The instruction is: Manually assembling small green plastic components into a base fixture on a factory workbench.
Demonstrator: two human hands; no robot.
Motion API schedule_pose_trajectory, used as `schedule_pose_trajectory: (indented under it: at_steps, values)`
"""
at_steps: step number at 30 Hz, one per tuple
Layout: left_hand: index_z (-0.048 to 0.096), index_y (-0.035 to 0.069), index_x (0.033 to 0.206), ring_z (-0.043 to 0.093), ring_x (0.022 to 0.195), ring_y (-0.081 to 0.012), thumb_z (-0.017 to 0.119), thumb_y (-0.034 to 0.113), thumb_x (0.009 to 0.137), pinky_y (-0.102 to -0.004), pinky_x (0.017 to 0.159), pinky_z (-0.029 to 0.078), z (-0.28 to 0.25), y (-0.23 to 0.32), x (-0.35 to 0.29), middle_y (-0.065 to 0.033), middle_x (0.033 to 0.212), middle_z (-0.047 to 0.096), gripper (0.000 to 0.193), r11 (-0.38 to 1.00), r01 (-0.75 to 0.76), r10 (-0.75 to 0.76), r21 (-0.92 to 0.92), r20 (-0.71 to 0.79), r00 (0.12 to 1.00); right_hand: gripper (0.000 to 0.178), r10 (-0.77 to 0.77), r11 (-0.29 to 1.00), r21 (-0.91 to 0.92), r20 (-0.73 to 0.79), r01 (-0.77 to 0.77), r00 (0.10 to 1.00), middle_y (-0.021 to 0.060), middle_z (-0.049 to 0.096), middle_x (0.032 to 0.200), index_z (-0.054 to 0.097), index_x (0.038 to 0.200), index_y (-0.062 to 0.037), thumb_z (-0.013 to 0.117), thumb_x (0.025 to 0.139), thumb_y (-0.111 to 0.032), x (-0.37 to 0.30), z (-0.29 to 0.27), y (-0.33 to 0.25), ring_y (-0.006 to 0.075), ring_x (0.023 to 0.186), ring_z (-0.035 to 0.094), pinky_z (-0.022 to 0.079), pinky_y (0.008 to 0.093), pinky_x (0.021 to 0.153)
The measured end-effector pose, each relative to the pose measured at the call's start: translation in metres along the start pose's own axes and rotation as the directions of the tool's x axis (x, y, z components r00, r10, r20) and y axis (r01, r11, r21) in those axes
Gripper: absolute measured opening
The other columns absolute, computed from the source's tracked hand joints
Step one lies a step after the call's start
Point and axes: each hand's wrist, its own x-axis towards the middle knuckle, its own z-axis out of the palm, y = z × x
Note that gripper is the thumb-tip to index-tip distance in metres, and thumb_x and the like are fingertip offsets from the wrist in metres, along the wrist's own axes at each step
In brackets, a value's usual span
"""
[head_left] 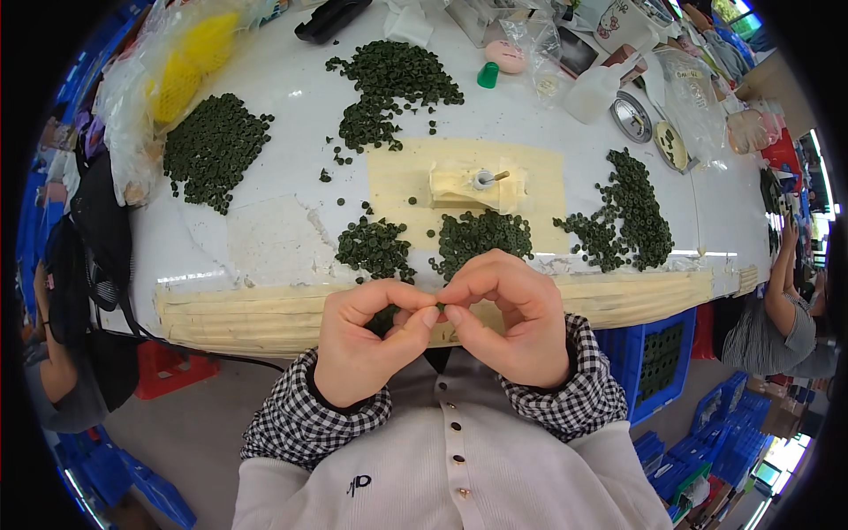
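My left hand [364, 340] and my right hand [512, 320] meet at the table's near edge, fingertips pinched together. Between them is a tiny dark green piece [441, 307], mostly covered by the fingers. Just beyond my hands lie two heaps of small round dark green parts, a left heap [375, 247] and a right heap [484, 237]. A few more green parts show under my left hand. Farther off, a tape-wrapped block [459, 184] with a metal pin on top sits on a cream taped patch [548, 168] of the white table.
More green parts form a far-left heap [216, 150], a far-middle heap [397, 75] and a right heap [636, 212]. A plastic bag with yellow netting [190, 66], a green cap [488, 75] and a round tin [631, 117] lie farther back. A blue crate [658, 362] stands below at right.
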Motion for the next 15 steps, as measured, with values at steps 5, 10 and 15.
schedule_pose_trajectory:
  at_steps: [5, 10, 15]
  values:
    - [0.064, -0.004, 0.087, 0.040, 0.061, -0.0003, 0.062, -0.001, 0.081, -0.0162, 0.055, 0.035, -0.0006, 0.0003, -0.0001, 0.0054, 0.068, 0.052, 0.006, 0.999, -0.023, 0.023, 0.031, 0.002, 1.000, 0.015, -0.017, 1.000, -0.010, -0.006, 0.017, 1.000, 0.0096, 0.061, 0.085, 0.063, 0.087, 0.0020, 0.063, 0.073, 0.005, 0.0004, 0.0003, 0.0009, 0.0138, 0.072, 0.063, 0.051, 0.0237, 0.065]
    - [0.064, -0.004, 0.086, 0.040, 0.060, -0.0001, 0.062, -0.001, 0.081, -0.0163, 0.054, 0.034, -0.0010, 0.0001, -0.0005, 0.0055, 0.068, 0.052, 0.006, 0.999, -0.010, 0.010, 0.031, 0.001, 1.000, 0.015, -0.032, 0.999, -0.028, -0.003, 0.031, 0.999, 0.0099, 0.061, 0.086, 0.063, 0.087, 0.0022, 0.064, 0.073, 0.005, 0.0004, 0.0005, 0.0001, 0.0139, 0.072, 0.063, 0.051, 0.0238, 0.065]
    - [0.064, -0.003, 0.088, 0.041, 0.062, 0.0000, 0.062, 0.000, 0.082, -0.0160, 0.057, 0.035, -0.0006, -0.0006, -0.0008, 0.0044, 0.070, 0.056, 0.007, 1.000, 0.008, -0.008, -0.012, -0.007, 1.000, 0.017, -0.057, 0.994, -0.089, 0.021, 0.058, 0.998, 0.0106, 0.061, 0.087, 0.063, 0.090, 0.0025, 0.065, 0.073, 0.005, 0.0011, 0.0012, -0.0009, 0.0142, 0.071, 0.062, 0.051, 0.0235, 0.064]
